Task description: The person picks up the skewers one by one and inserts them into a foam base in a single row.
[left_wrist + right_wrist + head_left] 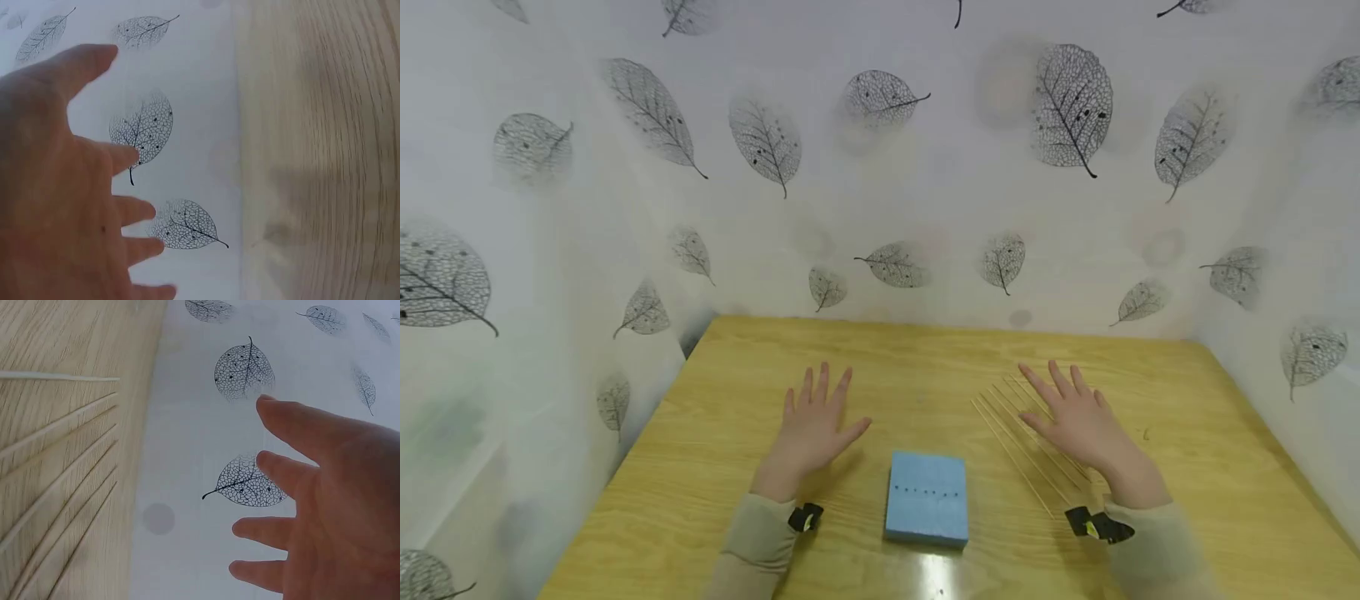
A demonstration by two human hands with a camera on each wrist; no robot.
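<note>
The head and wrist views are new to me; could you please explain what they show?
There is no robot here: these are a person's bare left hand and right hand, fingers spread, holding nothing. One picture comes from a camera worn on the head; the other two come from a camera on each wrist. On the table lie a blue block with a row of dark dots and, partly hidden by the right hand in the head view, several thin sticks.

In the head view, the yellow wood-grain tabletop [670,483] leaves passage just below centre and at lower left. A low, square blue block [927,512] obstructs lower centre; thin, pale, straight sticks [1012,458] cross the lower right; the white leaf-printed wall [940,200] bars the top.
</note>
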